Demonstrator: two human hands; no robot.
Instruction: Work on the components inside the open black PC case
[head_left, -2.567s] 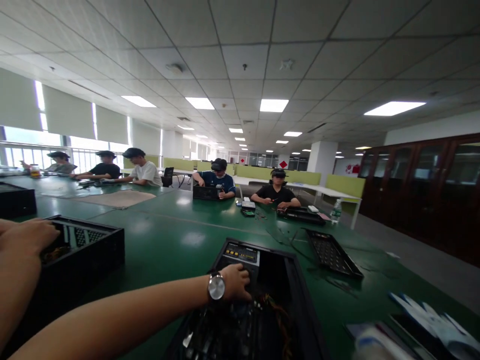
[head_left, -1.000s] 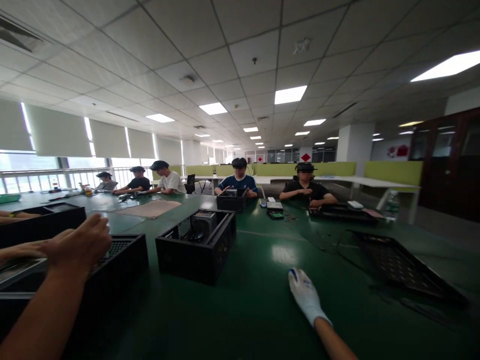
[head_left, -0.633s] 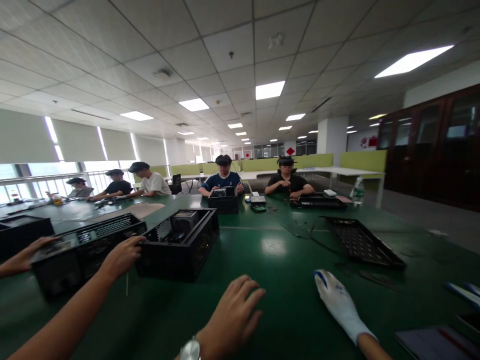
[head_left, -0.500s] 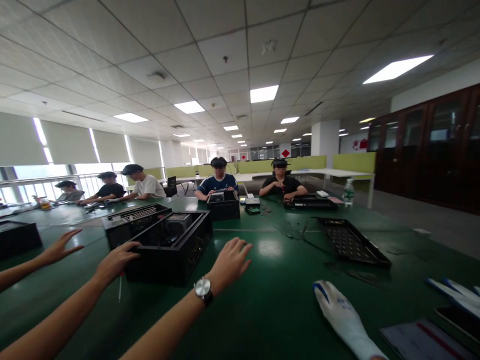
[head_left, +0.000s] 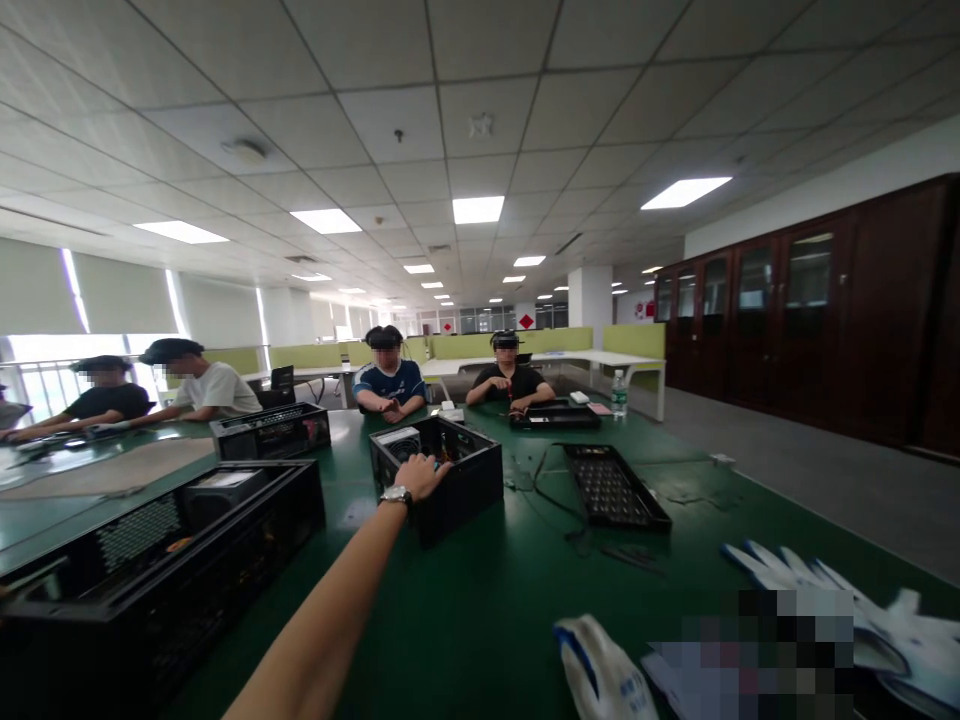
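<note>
A long green table (head_left: 480, 600) runs away through an open-plan office with a tiled ceiling, lit ceiling panels (head_left: 478, 209), blinds over the windows (head_left: 112, 300) on the left and dark wooden cabinets (head_left: 810, 310) along the right wall. The left hand (head_left: 424, 476), a wristwatch (head_left: 395, 495) on its wrist, reaches far out and hooks its fingers over the near rim of a small open computer case (head_left: 461, 485) that stands mid-table. A larger open computer case (head_left: 172, 560) sits near on the left, and a third case (head_left: 271, 432) stands farther back on the left. To the right of the small case lie loose cables (head_left: 536, 480) and a perforated black side panel (head_left: 611, 487). Four people sit at the far side and the left side, a water bottle (head_left: 618, 395) beyond them on a white desk. Loose white gloves (head_left: 877, 620) lie near on the right, beside a blurred patch that hides whatever lies there. A white glove with blue trim (head_left: 600, 670) rises from the bottom edge; it is cut off, so I cannot tell whether the right hand is inside it or how that hand is held. The insides of all three cases are too dark to make out.
</note>
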